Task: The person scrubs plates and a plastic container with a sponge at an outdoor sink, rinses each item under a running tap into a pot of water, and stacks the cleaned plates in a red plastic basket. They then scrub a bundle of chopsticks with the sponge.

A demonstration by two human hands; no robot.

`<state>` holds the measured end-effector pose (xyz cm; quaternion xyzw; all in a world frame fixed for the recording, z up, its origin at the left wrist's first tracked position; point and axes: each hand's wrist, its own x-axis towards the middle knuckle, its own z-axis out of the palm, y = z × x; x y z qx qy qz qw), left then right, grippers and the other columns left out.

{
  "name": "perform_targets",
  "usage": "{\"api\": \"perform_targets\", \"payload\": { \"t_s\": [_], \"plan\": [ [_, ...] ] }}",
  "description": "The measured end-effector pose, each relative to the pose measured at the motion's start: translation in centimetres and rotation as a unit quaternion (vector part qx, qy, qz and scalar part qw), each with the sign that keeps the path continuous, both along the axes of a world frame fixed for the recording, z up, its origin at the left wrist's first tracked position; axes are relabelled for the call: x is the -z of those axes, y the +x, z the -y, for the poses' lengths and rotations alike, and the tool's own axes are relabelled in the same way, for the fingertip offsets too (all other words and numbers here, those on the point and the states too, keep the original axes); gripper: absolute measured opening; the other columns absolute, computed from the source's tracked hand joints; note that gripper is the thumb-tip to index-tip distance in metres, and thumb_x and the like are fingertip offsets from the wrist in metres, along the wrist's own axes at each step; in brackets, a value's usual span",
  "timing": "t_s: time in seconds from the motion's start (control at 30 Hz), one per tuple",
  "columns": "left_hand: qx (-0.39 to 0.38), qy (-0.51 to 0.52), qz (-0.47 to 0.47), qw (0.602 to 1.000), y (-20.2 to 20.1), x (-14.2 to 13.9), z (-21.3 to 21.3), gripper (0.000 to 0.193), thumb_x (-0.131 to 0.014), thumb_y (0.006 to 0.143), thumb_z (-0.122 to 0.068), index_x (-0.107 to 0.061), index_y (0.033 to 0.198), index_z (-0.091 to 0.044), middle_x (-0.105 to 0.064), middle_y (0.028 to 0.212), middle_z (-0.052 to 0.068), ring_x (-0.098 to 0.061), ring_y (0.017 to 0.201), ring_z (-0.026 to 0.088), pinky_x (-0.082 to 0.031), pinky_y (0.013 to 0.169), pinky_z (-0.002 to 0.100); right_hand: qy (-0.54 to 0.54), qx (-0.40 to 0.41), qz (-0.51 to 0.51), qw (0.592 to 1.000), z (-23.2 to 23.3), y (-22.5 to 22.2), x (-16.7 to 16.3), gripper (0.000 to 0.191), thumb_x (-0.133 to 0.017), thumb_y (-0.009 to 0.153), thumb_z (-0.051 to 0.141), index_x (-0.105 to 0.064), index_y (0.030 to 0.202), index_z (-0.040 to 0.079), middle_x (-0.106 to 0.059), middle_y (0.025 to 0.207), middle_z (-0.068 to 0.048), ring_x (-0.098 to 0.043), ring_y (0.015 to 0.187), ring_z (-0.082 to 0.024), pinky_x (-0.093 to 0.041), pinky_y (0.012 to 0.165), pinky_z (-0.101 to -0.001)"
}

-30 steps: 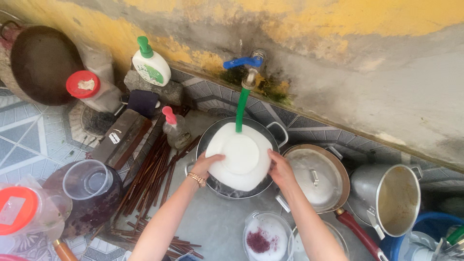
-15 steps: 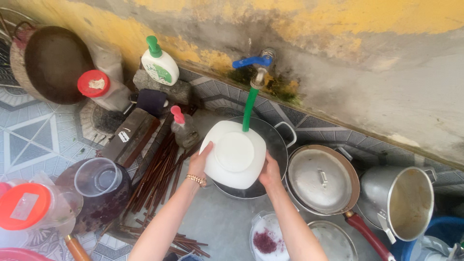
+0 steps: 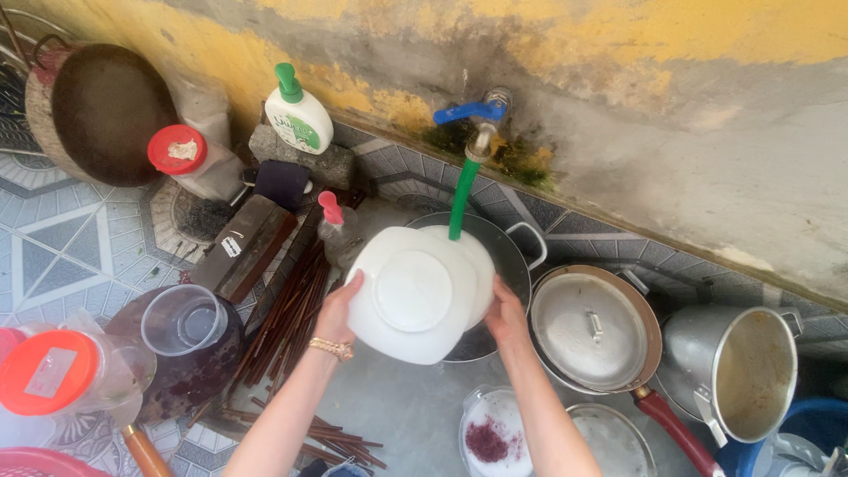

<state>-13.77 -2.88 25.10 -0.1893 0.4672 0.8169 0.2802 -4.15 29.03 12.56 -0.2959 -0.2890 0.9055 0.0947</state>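
White square plate (image 3: 412, 294), underside up, tilted.

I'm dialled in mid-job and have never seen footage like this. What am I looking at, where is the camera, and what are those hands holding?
There is no machine here: these are a person's two bare hands, filmed by one camera worn on the head, looking down.

The left hand, with a gold bracelet at the wrist, and the right hand grip opposite edges of white plates, undersides facing the camera. It looks like two plates stacked, though I cannot be sure. They are held under a green hose hanging from a blue-handled tap on the wall, above a dark metal basin.

On the tiled ground: a bundle of dark chopsticks, a green-capped soap bottle, a lidded pan, a steel pot and a glass pitcher.
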Motion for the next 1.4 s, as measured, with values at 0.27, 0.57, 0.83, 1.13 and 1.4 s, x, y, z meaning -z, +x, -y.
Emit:
{"api": "perform_targets", "payload": {
  "t_s": [0.27, 0.57, 0.83, 1.13, 1.4],
  "plan": [
    [-0.089, -0.007, -0.052, 0.995, 0.2, -2.9, 7.6, 0.049, -0.068, 0.096, -0.029, -0.062, 0.120, 0.014, -0.072, 0.117, 0.022, -0.071, 0.104, 0.027, -0.057, 0.091, 0.039, 0.040, 0.048, -0.032, 0.998, -4.9, 1.5, -0.1, 0.029, -0.054, 0.103, 0.013, -0.064, 0.127, 0.001, -0.069, 0.124, -0.010, -0.065, 0.113, -0.020, -0.051, 0.102, -0.0367],
    [-0.270, -0.092, -0.174, 0.942, 5.0, -6.0, 17.1, 0.031, -0.073, 0.097, -0.017, -0.067, 0.115, 0.007, -0.072, 0.112, 0.012, -0.070, 0.096, 0.018, -0.057, 0.084, 0.032, 0.002, 0.022, 0.036, 0.999, -6.0, 2.6, -0.1, 0.025, -0.058, 0.103, 0.014, -0.063, 0.123, 0.001, -0.069, 0.121, -0.010, -0.066, 0.111, -0.019, -0.053, 0.099, -0.0344],
    [-0.396, -0.066, -0.142, 0.905, 11.8, -7.5, 28.3, 0.039, -0.065, 0.100, -0.022, -0.064, 0.123, 0.009, -0.070, 0.122, 0.018, -0.070, 0.107, 0.026, -0.056, 0.096, 0.042, 0.006, -0.102, 0.014, 0.995, 3.0, -1.8, -2.7, 0.025, -0.060, 0.103, 0.014, -0.063, 0.124, 0.001, -0.069, 0.123, -0.009, -0.065, 0.116, -0.020, -0.051, 0.104, -0.0367],
    [-0.600, 0.028, -0.159, 0.784, 24.3, 1.9, 44.6, 0.058, -0.058, 0.101, -0.033, -0.048, 0.146, 0.002, -0.056, 0.149, 0.015, -0.054, 0.136, 0.029, -0.042, 0.114, 0.046, -0.004, -0.306, -0.018, 0.952, 26.2, -9.4, -13.5, 0.026, -0.060, 0.104, 0.011, -0.060, 0.129, 0.001, -0.066, 0.129, -0.004, -0.062, 0.125, -0.015, -0.047, 0.118, -0.0343],
    [-0.745, 0.087, -0.113, 0.651, 31.3, 10.6, 50.3, 0.057, -0.054, 0.101, -0.036, -0.046, 0.146, -0.001, -0.056, 0.146, 0.016, -0.052, 0.136, 0.034, -0.042, 0.114, 0.055, 0.039, -0.482, -0.024, 0.875, 46.4, -6.1, -15.5, 0.021, -0.063, 0.098, 0.017, -0.068, 0.115, 0.006, -0.071, 0.111, -0.003, -0.066, 0.105, -0.015, -0.051, 0.096, -0.0333]
  ]
}}
